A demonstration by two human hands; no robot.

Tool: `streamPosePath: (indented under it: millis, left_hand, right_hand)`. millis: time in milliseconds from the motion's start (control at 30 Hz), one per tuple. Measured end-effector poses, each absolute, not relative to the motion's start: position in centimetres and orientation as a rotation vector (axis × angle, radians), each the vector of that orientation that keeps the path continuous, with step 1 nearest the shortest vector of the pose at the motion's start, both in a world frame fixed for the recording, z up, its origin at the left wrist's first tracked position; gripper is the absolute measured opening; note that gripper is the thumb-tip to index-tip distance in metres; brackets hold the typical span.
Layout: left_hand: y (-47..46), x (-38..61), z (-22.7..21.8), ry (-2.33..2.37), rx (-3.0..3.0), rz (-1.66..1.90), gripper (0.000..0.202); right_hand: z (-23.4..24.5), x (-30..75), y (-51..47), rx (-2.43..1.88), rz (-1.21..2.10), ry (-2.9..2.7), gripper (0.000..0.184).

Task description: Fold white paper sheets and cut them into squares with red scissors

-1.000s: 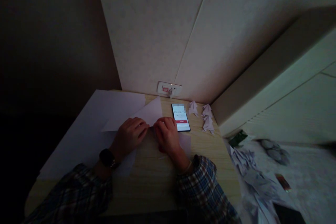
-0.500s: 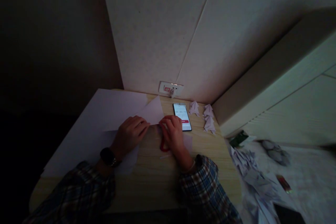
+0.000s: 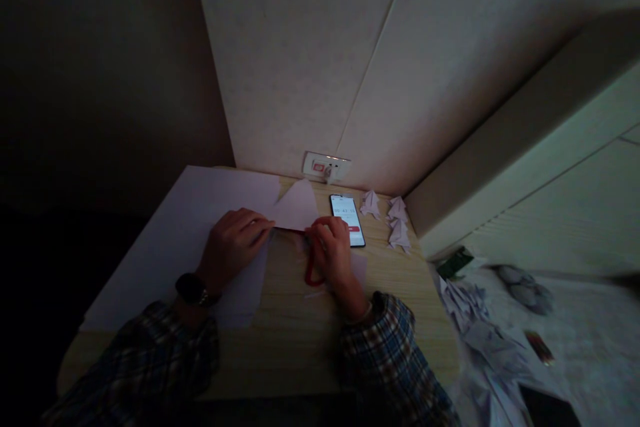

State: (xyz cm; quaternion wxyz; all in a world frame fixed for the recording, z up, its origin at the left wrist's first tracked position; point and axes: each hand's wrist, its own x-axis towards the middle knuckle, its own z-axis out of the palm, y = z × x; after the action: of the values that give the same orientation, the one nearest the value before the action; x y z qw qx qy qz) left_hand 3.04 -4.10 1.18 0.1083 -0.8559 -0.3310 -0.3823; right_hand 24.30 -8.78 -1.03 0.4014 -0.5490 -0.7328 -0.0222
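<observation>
Handle, red, loop-shaped (image 3: 309,273): lying beside right hand (image 3: 333,247). Right hand and left hand (image 3: 234,240): pinching the near edge of a thin white paper sheet (image 3: 297,208) spanning between; that edge is now showing longer, seemingly being held straighter; far tip, sharp earlier, is rounding. Beyond: folded white paper figures (image 3: 399,235), resting near the wall (image 3: 295,47).
</observation>
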Motion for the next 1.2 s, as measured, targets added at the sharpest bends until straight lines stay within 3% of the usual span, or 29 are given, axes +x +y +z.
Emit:
streamPosePath:
  millis: [667, 800, 900, 967, 1200]
  left_hand:
    - [-1.9, -2.7, 1.3, -1.293, -2.026, -1.237, 0.008]
    - [-2.3, -2.6, 1.5, -1.41, -1.974, -1.233, 0.016]
    - [-3.3, -1.0, 2.1, -1.298, -1.925, -1.314, 0.014]
    - [-4.0, 0.6, 2.3, -1.149, -2.136, -1.197, 0.023]
    - [-5.0, 3.7, 1.8, -0.776, -2.64, -1.154, 0.015]
  right_hand:
    - [-1.0, 23.9, -9.1, -1.279, 0.085, -1.832, 0.023]
    - [-1.2, 23.8, -9.1, -1.297, 0.103, -1.86, 0.022]
    - [-1.4, 23.8, -9.1, -1.317, 0.08, -1.849, 0.023]
    - [-1.5, 23.8, -9.1, -1.318, 0.05, -1.842, 0.023]
    - [-1.5, 23.8, -9.3, -1.274, -0.038, -1.81, 0.022]
